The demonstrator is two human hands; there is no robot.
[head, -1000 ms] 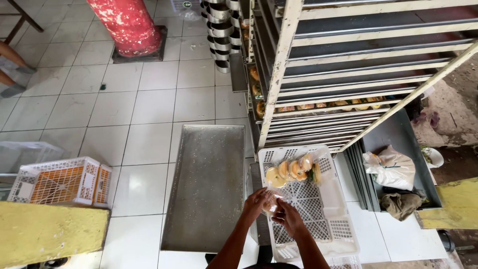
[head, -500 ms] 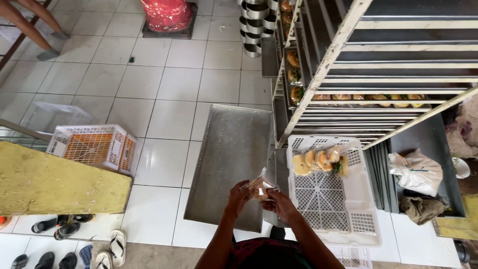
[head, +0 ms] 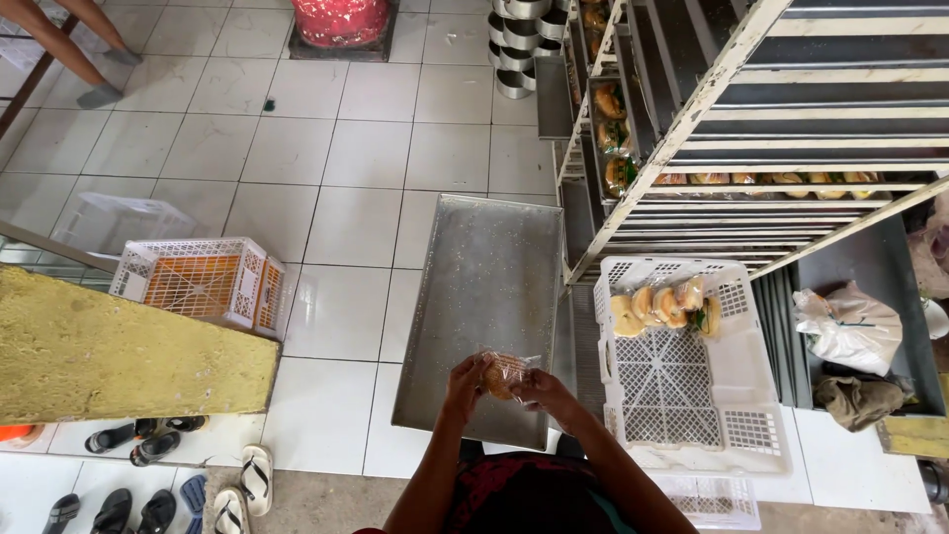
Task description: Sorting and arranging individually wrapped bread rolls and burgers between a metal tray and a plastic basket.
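Note:
My left hand [head: 467,382] and my right hand [head: 545,390] together hold a round bun in a clear plastic bag [head: 506,372], above the near end of a bare metal baking tray [head: 484,297] lying on the tiled floor. To the right stands a white plastic crate [head: 732,396] with several bagged buns [head: 660,307] lined up at its far end.
A tall metal rack [head: 732,148] with trays of buns rises at the right. Stacked metal tins [head: 514,40] stand at the back. A white and orange crate [head: 203,282] sits left, beside a yellow slab [head: 109,356]. Sandals [head: 148,445] lie near the bottom left. Another person's legs [head: 69,40] show top left.
The view has shifted slightly down and back. My hands stay together on the bagged bun over the tray's near end.

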